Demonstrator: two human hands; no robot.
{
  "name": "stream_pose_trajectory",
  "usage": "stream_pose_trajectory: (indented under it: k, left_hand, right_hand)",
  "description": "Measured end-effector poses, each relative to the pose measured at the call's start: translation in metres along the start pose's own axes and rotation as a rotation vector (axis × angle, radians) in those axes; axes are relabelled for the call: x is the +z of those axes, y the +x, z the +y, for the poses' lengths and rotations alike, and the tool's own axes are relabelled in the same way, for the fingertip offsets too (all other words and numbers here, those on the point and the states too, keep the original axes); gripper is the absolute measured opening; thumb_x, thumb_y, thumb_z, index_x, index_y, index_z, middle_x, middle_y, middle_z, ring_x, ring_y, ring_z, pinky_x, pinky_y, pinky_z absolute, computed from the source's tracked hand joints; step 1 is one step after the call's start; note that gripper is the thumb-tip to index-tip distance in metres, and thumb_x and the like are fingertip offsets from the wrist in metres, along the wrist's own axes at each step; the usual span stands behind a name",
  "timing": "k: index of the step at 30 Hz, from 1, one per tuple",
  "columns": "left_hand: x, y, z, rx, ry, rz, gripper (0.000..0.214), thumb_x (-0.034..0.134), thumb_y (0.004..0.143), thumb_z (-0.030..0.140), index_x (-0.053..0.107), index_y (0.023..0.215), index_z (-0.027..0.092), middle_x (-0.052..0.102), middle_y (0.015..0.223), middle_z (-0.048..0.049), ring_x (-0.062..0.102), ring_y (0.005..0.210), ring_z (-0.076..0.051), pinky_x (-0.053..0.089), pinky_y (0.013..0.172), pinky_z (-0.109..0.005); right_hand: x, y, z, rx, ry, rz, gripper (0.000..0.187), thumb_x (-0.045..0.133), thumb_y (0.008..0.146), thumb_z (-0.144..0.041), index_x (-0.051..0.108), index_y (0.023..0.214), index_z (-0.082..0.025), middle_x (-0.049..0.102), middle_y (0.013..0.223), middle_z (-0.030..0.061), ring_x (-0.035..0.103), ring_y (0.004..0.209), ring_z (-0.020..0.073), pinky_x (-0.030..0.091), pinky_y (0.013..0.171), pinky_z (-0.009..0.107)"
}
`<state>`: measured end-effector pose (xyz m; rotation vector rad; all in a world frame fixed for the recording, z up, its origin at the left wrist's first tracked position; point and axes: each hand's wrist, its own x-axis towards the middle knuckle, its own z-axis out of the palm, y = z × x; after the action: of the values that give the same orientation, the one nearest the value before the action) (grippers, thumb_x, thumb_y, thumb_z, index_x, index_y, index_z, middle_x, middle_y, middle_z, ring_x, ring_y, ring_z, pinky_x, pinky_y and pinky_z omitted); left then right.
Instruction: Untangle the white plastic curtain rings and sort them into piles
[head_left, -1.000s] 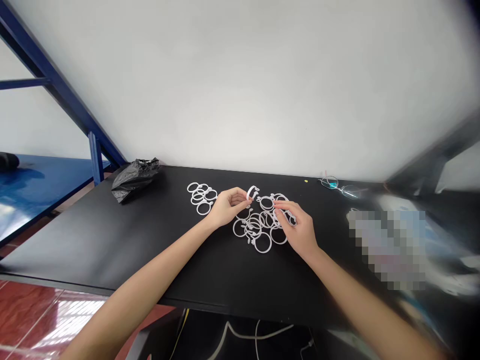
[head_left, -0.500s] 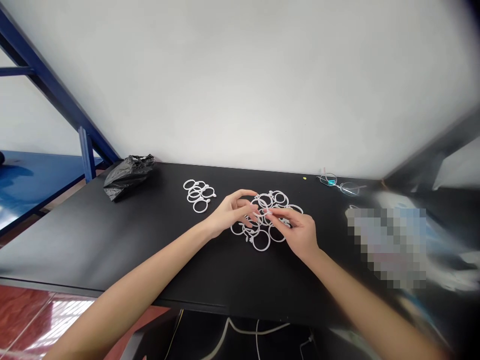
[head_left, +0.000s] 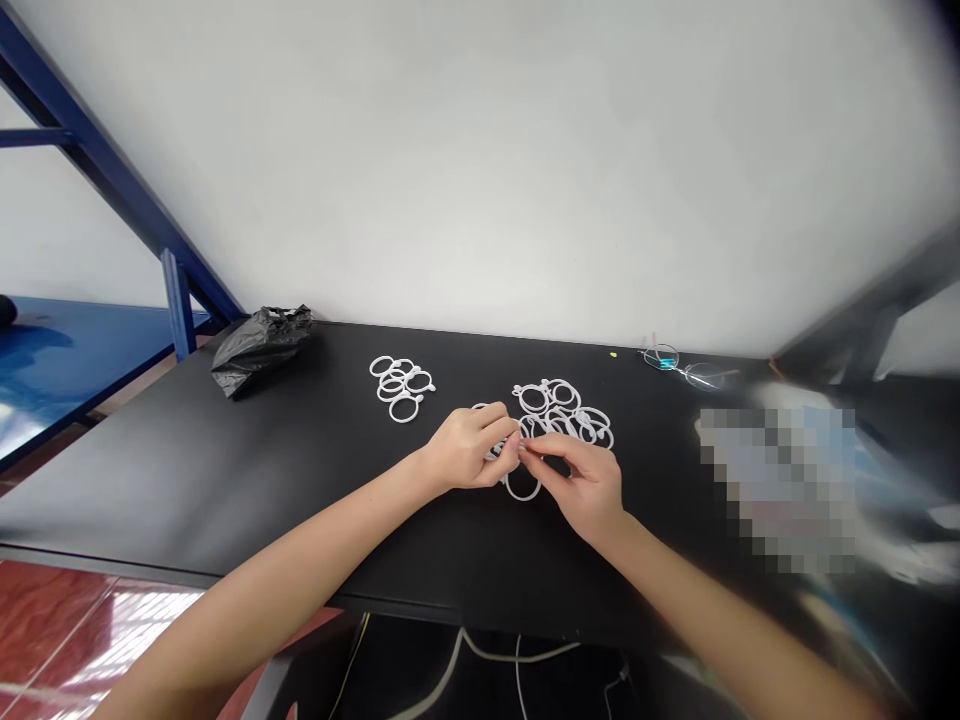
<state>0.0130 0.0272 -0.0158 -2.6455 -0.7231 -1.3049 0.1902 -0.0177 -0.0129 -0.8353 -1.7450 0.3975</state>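
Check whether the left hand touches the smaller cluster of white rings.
Apart. The head view shows black tabletop between the left hand and the smaller ring cluster.

Left forearm (head_left: 300,562) bare and slanting up from lower left, right forearm (head_left: 697,600) bare and slanting up from lower right, left hand (head_left: 471,447) with fingers curled inward, right hand (head_left: 591,484) pinching with thumb and index finger, 2 hands' fingertips meeting

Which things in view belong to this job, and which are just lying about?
Job, seemingly:
- larger pile of white rings, by left hand and right hand
- smaller ring group

Lying about:
- black plastic bag
- eyeglasses
- yellow scrap
- pixelated item, unidentifiable
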Motion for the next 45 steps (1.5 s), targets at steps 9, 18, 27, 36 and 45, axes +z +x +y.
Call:
stream_pose_trajectory:
  k: [9, 18, 27, 36, 45]
  left_hand:
    - [-0.012, 0.006, -0.01, -0.061, 0.072, -0.024, 0.027, 0.042, 0.092, 0.021, 0.056, 0.07, 0.018, 0.054, 0.062, 0.0003, 0.043, 0.05, -0.01, 0.033, 0.047, -0.024]
    - [-0.045, -0.03, -0.117, -0.729, 0.304, -0.14, 0.024, 0.051, 0.091, 0.036, 0.063, 0.078, 0.018, 0.068, 0.081, -0.0061, 0.057, 0.082, -0.023, 0.044, 0.076, -0.034]
    - [-0.04, -0.027, -0.107, -0.676, 0.319, -0.138, 0.019, 0.056, 0.087, 0.035, 0.062, 0.082, 0.018, 0.065, 0.087, -0.0067, 0.058, 0.089, -0.025, 0.046, 0.084, -0.039]
    - [-0.018, -0.004, -0.044, -0.408, 0.052, -0.479, 0.023, 0.05, 0.091, 0.024, 0.06, 0.11, 0.017, 0.061, 0.102, -0.0068, 0.062, 0.084, -0.019, 0.051, 0.07, -0.03]
    - [-0.007, -0.007, -0.047, -0.496, 0.081, -0.384, 0.019, 0.041, 0.098, 0.022, 0.059, 0.094, 0.017, 0.059, 0.091, -0.0042, 0.06, 0.069, -0.015, 0.048, 0.061, -0.026]
  right_hand:
    - [-0.001, 0.0, 0.005, 0.149, 0.158, -0.064, 0.019, 0.07, 0.083, -0.016, 0.068, 0.1, -0.024, 0.075, 0.084, 0.0024, 0.072, 0.073, 0.0178, 0.061, 0.067, 0.031]
    - [-0.015, 0.006, 0.013, 0.291, 0.09, 0.045, 0.029, 0.069, 0.085, -0.025, 0.061, 0.113, -0.023, 0.076, 0.091, 0.0048, 0.072, 0.082, 0.019, 0.06, 0.064, 0.029]
    - [-0.014, 0.005, 0.016, 0.266, 0.036, 0.068, 0.02, 0.063, 0.089, -0.025, 0.064, 0.109, -0.022, 0.075, 0.089, 0.0051, 0.073, 0.077, 0.0191, 0.061, 0.062, 0.03]
    - [-0.014, 0.006, 0.016, 0.254, -0.002, 0.073, 0.018, 0.06, 0.09, -0.024, 0.064, 0.107, -0.021, 0.076, 0.088, 0.006, 0.074, 0.078, 0.0199, 0.062, 0.062, 0.03]
    - [-0.013, 0.005, 0.013, 0.222, -0.026, 0.063, 0.016, 0.06, 0.09, -0.024, 0.066, 0.105, -0.022, 0.075, 0.087, 0.006, 0.074, 0.078, 0.0203, 0.063, 0.064, 0.032]
